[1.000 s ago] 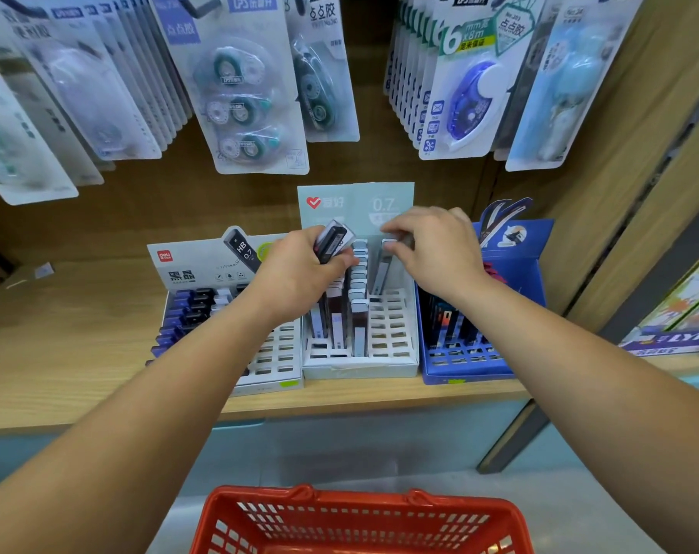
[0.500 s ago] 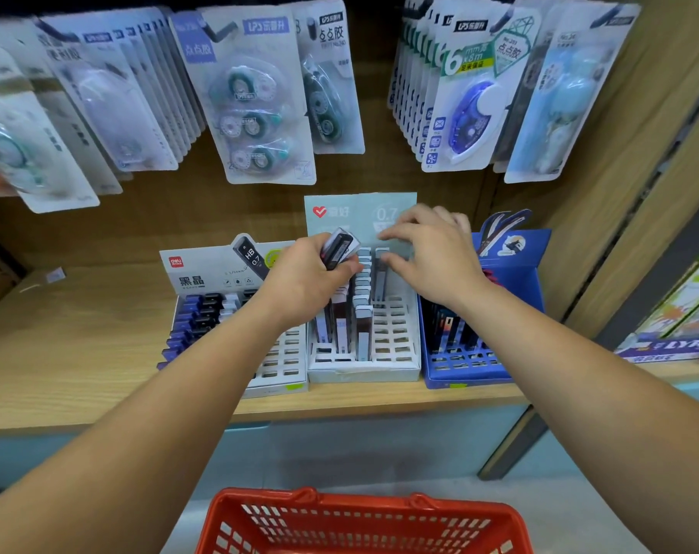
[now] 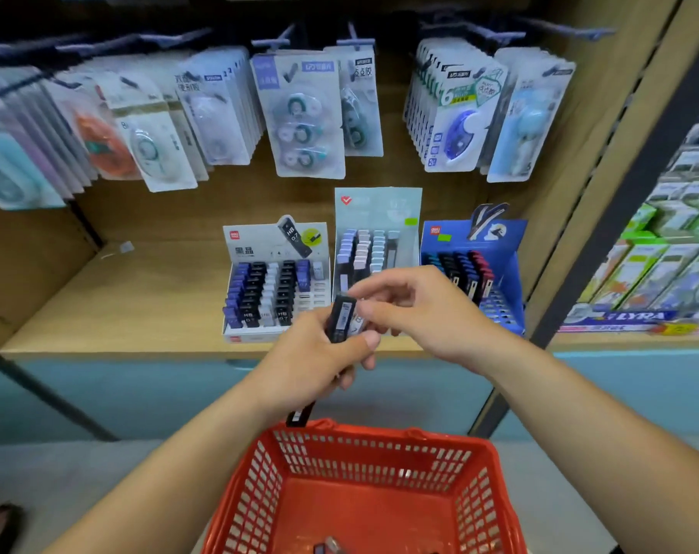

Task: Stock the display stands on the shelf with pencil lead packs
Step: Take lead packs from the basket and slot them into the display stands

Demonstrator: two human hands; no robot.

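Three display stands sit on the wooden shelf (image 3: 140,309): a white stand (image 3: 259,243) on the left, a pale teal stand (image 3: 379,207) in the middle and a blue stand (image 3: 511,269) on the right, each partly filled with pencil lead packs. My left hand (image 3: 311,361) is in front of the shelf edge and grips a few black pencil lead packs (image 3: 341,319); one end (image 3: 299,415) pokes out below the fist. My right hand (image 3: 427,313) pinches the top of the uppermost pack between thumb and forefinger.
A red plastic basket (image 3: 259,473) stands below my arms with a small pack (image 3: 327,547) at its bottom. Blister cards of correction tape (image 3: 303,121) hang above the stands. Green boxes (image 3: 659,281) fill the neighbouring shelf to the right.
Both hands have drawn back from the middle stand toward me, and the view has tilted down. My right hand left the stand's slots and now pinches a pack held in my left hand.
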